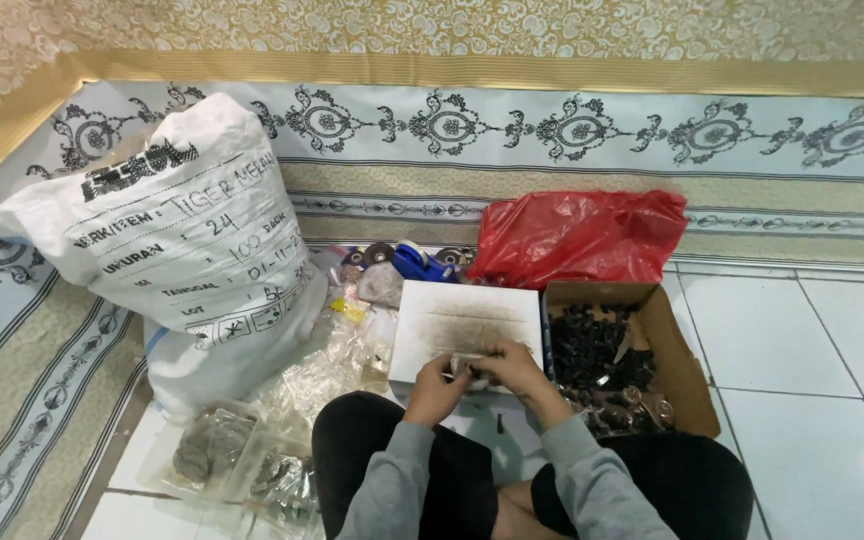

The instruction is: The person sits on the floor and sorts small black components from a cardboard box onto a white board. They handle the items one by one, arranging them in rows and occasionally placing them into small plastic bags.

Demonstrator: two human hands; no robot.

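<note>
Person is sitting cross-legged on the tiled floor (812, 350), grey sleeves, both forearms angled inward so the hands meet in front of the knees. Left hand (434, 385) is curled, fingers bunched together and pinching one end of a small pale packet (469, 362). Right hand (512, 368) comes in from the other side, knuckles up, fingers folded down over the packet's other end (can't really tell how tightly, the piece is tiny). The packet sits between the two hands, right over the near edge of a flat white box (462, 315).

Just right of that is an open cardboard box (677, 355) full of small dark parts. A red plastic bag (577, 235) lies behind it, a big white sack (192, 240) stands on the left, and clear plastic bags (252, 460) lie by the left knee.
</note>
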